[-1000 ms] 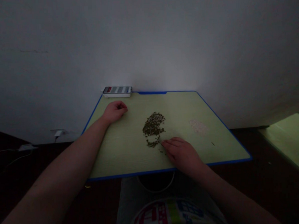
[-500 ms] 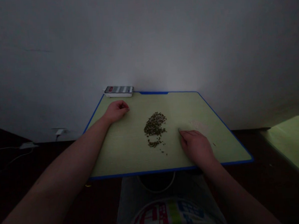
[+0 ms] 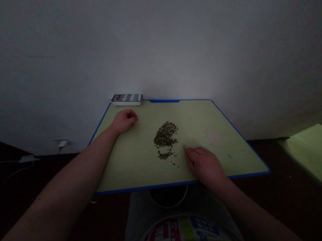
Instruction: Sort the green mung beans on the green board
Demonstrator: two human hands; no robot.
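Observation:
My left hand (image 3: 125,121) rests at the far left of the pale yellow-green tabletop (image 3: 133,161), fingers loosely curled and thumb against them; nothing shows in it. Near the front edge, my right hand (image 3: 206,165) lies low over the board with its fingers pressed together. A tiny pale bit shows at its fingertips, too small to name. To the left of those fingertips is a heap of small dark greenish-brown grains (image 3: 165,134), with a smaller cluster (image 3: 165,155) just in front and a few strays. Beyond the right hand lies a thin patch of pale pinkish grains (image 3: 214,136).
A phone (image 3: 127,97) sits on a white box (image 3: 126,103) at the back left corner, against the wall (image 3: 173,44). One dark sliver (image 3: 229,155) lies at the right. Under the front edge, a round dark container (image 3: 167,198) stands between my legs. A plugged charger (image 3: 62,144) is at the left.
My right hand has gone from the small cluster rightwards toward the pale patch, then partway back left. The left hand stays in place. The camera view shifts slightly.

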